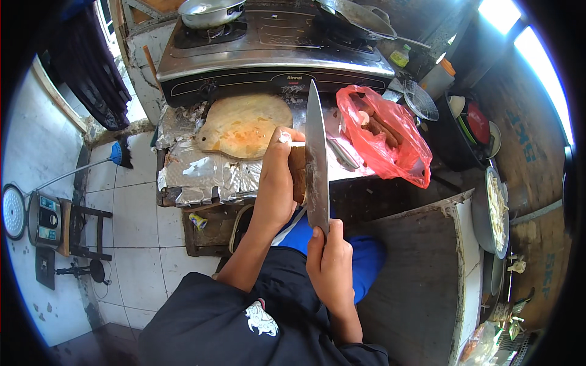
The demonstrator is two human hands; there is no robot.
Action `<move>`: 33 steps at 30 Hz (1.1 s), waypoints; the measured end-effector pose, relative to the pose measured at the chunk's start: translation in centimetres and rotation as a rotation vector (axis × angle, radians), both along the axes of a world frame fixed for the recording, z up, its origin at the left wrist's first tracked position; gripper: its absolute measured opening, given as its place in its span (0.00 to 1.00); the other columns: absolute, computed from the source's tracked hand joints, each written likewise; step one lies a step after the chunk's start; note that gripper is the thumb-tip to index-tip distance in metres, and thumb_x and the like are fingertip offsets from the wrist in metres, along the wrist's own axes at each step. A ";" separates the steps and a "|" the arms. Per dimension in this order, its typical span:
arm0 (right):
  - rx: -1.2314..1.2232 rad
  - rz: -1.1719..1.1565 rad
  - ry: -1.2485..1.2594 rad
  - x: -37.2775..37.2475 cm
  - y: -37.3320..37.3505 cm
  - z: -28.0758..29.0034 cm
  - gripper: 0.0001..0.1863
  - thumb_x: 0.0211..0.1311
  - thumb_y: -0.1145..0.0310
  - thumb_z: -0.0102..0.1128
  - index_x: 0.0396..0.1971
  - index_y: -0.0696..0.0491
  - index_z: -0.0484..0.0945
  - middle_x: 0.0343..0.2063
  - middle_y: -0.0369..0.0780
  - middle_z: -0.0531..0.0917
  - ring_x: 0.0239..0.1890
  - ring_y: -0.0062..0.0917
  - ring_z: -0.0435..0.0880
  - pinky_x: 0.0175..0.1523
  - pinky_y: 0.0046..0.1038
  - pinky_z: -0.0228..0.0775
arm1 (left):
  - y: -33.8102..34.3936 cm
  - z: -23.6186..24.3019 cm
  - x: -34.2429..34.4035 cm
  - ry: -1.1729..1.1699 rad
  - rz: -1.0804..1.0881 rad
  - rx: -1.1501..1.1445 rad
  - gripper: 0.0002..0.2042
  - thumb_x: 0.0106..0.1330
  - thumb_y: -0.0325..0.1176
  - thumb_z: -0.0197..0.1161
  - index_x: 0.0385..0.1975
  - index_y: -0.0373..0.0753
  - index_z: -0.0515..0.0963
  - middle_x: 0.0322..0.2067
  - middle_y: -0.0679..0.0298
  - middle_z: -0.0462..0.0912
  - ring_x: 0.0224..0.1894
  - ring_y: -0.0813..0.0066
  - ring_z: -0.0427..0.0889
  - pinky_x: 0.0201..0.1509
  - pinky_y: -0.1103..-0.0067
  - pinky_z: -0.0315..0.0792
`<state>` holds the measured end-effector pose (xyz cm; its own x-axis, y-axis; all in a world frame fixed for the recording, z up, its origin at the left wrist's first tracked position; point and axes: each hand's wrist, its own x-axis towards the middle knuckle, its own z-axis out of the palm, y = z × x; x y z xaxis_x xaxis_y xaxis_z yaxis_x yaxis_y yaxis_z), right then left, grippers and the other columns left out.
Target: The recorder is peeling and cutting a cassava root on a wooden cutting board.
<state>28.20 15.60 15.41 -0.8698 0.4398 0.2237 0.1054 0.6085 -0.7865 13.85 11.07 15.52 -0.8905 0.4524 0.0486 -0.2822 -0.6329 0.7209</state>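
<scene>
My right hand [329,262] is wrapped round the handle of a large knife [316,165], whose broad blade points up and away from me. In my left hand [276,183] is a brown-skinned root [297,171], with the look of cassava and a pale white end. The blade is beside the root and hides part of it; whether they touch I cannot tell. Beyond my left hand a rounded wooden cutting board [244,119] with orange stains lies on the foil-covered table [213,174]. A red plastic bag [406,158] to the right holds several brown roots [383,131].
A gas stove [274,67] stands behind the board, with a pan [210,13] at left and a wok [357,18] at right. Farther right are a black basin [448,137] of dishes and a grey bowl [482,213] with pale strips. A stool [91,229] stands at left.
</scene>
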 end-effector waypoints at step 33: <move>-0.166 0.053 -0.432 -9.0 10.6 -9.9 0.16 0.65 0.66 0.54 0.34 0.63 0.62 0.17 0.47 0.77 0.13 0.28 0.77 0.17 0.28 0.68 | -1.7 0.2 -1.4 -0.134 -0.485 0.572 0.18 0.71 0.45 0.42 0.36 0.36 0.72 0.22 0.59 0.71 0.21 0.71 0.72 0.21 0.76 0.69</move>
